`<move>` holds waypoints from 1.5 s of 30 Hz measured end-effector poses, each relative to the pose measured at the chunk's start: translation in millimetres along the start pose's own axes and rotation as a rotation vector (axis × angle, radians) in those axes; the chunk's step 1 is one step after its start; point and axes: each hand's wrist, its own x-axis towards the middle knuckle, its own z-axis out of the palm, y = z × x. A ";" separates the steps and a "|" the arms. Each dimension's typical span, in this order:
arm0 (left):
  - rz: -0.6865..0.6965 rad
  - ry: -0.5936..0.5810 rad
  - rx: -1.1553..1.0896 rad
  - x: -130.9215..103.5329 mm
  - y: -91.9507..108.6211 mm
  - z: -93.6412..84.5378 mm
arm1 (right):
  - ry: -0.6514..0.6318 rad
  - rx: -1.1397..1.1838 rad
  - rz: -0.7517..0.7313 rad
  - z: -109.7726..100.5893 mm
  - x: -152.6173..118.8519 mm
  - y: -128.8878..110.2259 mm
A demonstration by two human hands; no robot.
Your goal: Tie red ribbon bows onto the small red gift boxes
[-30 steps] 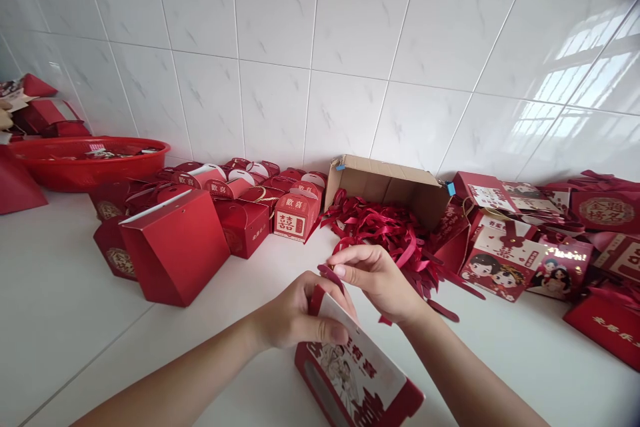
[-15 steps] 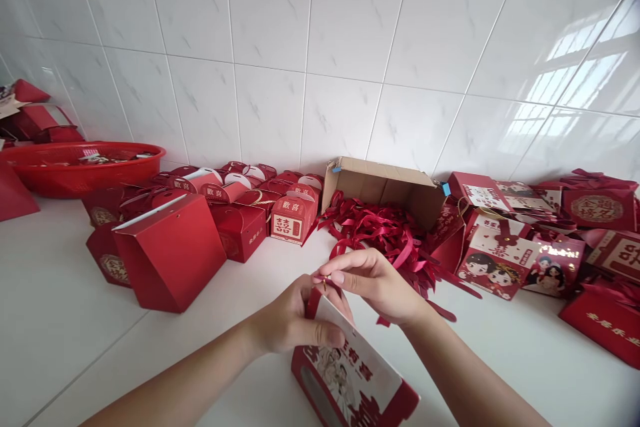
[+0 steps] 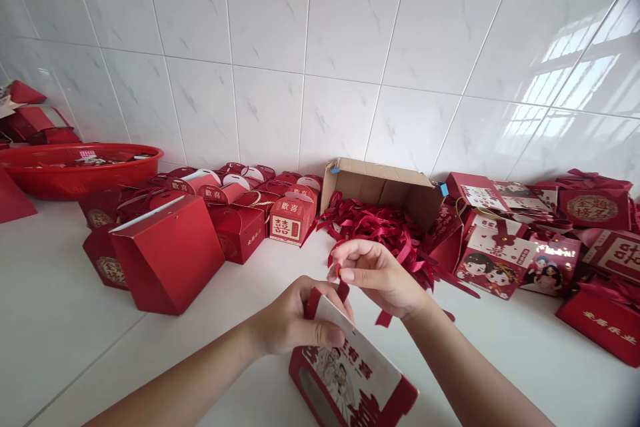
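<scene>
A red and white gift box (image 3: 367,373) with printed figures and an oval window is tilted at the bottom centre. My left hand (image 3: 305,320) grips its upper left end, thumb on the white face and fingers behind. Just to the right and above, my right hand (image 3: 377,277) pinches a dark red ribbon (image 3: 343,290) with a small gold piece at the fingertips. The ribbon's lower part passes behind the box edge. Beyond my right hand, a heap of red ribbons (image 3: 375,223) spills from a cardboard box (image 3: 395,177).
A large plain red box (image 3: 173,253) stands at the left, before several small red boxes (image 3: 293,217). A red plastic basket (image 3: 80,177) is farther left. More decorated boxes (image 3: 495,260) are piled at the right, against a tiled wall (image 3: 270,107).
My right hand has moved slightly right, away from my left hand, drawing the ribbon with it. A length of ribbon now shows between the hands. My left hand keeps its grip.
</scene>
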 end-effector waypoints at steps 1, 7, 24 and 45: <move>0.025 0.014 0.029 0.4 1.3 0.8 | 0.008 -0.018 -0.020 -2.7 -0.3 -2.0; 0.075 0.251 0.269 -0.2 7.9 7.3 | 0.184 -0.172 -0.133 -23.0 -3.7 -17.4; 0.057 0.264 0.316 -0.8 9.1 7.0 | 0.157 -0.528 -0.216 -27.2 -3.9 -17.6; 0.024 0.249 0.187 -0.3 5.7 3.2 | 0.161 -0.684 -0.199 -28.7 -4.4 -19.8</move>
